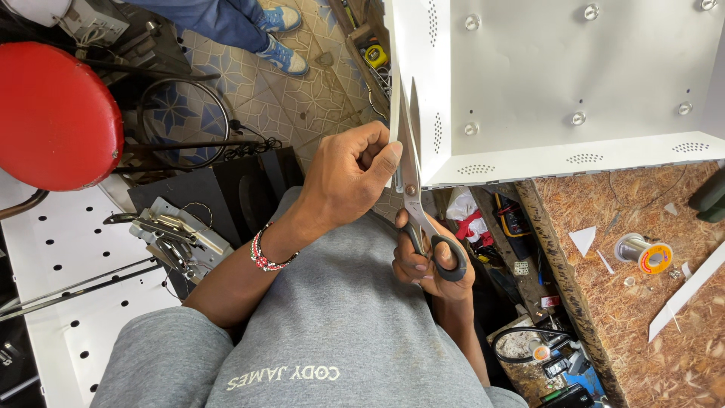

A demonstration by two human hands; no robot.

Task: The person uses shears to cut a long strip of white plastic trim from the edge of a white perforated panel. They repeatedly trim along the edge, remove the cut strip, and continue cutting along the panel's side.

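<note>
Nearest the camera, the right hand grips the dark looped handles of a pair of scissors, its fingers threaded through the loops and closed around them. The long blades point up and away, toward the corner of a white metal panel. Just above, the left hand is closed with thumb and fingertips pinching a thin white strip right at the blades; a red beaded bracelet circles that wrist. The strip runs along the panel's left edge, and whether the blades are parted around it cannot be told.

To the right, a chipboard desk carries a spool of wire, a small white triangle and a long white offcut. To the left lie a white perforated sheet and a red round stool. Farthest off, on the tiled floor, stand another person's blue shoes, with a yellow tape measure nearby.
</note>
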